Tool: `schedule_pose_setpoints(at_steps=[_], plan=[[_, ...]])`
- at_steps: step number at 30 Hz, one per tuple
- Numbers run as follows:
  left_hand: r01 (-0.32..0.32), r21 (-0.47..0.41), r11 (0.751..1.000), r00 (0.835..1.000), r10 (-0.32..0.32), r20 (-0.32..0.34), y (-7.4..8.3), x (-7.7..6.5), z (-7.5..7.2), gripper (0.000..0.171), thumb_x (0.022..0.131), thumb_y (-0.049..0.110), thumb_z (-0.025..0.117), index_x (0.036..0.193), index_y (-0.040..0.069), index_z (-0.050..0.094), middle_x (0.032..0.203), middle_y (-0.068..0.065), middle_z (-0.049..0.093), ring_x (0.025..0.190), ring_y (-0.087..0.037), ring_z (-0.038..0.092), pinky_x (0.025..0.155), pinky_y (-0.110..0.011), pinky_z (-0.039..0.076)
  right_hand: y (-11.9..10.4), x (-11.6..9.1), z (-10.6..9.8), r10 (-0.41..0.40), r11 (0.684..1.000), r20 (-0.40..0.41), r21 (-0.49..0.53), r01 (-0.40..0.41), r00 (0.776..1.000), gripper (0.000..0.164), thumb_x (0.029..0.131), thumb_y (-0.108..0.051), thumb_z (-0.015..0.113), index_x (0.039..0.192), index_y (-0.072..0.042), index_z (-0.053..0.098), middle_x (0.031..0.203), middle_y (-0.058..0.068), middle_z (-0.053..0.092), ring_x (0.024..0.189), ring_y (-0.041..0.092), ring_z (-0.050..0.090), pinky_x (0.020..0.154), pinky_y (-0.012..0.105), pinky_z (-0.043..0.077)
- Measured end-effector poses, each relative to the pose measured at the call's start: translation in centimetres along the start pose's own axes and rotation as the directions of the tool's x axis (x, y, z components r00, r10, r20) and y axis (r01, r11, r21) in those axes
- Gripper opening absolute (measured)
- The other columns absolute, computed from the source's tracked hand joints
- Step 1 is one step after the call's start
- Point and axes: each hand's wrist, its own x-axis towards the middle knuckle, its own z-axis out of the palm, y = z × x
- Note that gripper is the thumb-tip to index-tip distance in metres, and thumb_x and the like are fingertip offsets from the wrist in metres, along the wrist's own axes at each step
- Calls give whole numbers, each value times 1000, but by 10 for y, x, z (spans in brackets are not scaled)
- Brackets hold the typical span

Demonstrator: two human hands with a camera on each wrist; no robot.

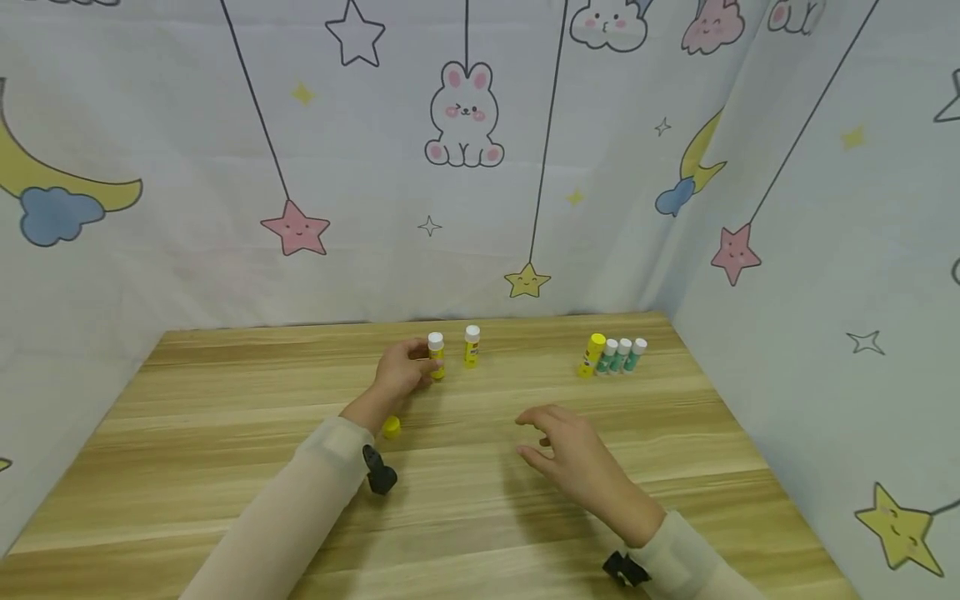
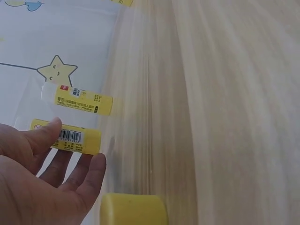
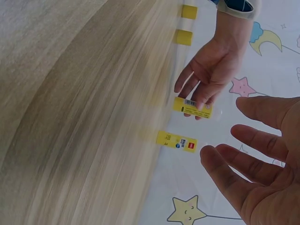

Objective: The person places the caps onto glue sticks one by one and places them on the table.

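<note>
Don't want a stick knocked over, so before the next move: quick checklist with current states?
1. Left hand grips the left white-topped glue stick: ok, thumb and fingers around it.
2. Gripped stick upright: ok.
3. Its base resting on the tabletop: cannot tell.
4. Other white-topped glue stick standing, apart from the gripped one: ok.
5. Tabletop beside the left sleeve clear: not ok, a yellow cap is there.
6. Right hand free: ok, holds nothing.
</note>
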Motion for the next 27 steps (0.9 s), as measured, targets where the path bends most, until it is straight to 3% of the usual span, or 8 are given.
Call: schedule_pose_setpoints(at_steps=[6,14,22,27], plan=[[-22,3,1000,1000,22,9,5,-10,-3,43,84,9,70,125,10,58,123,-10,57,102,-24,58,84,-42,51,0,3,4,-1,1000,10,1,0,1000,34,84,-29,71,115,-19,62,115,-7,59,89,7,60,67,15,49],[-104,76,992,994,101,36,11,-32,-13,39,83,16,72,121,14,61,114,-6,59,104,-23,57,80,-36,53,0,9,10,-6,1000,38,-8,7,999,34,86,-32,69,116,-19,62,115,-6,59,87,9,61,68,18,49],[-152,26,988,988,151,46,7,-55,-28,39,82,18,74,118,14,62,114,-8,60,101,-22,60,79,-36,53,2,24,16,8,998,98,55,-13,995,37,86,-32,68,119,-17,61,115,-2,60,89,18,63,70,23,51],[-208,93,974,977,202,62,6,-73,-41,42,80,25,75,119,17,62,112,-4,62,101,-21,60,76,-33,54,3,35,23,3,998,111,59,-10,994,39,85,-31,69,120,-17,61,116,0,61,92,20,63,71,29,51]])
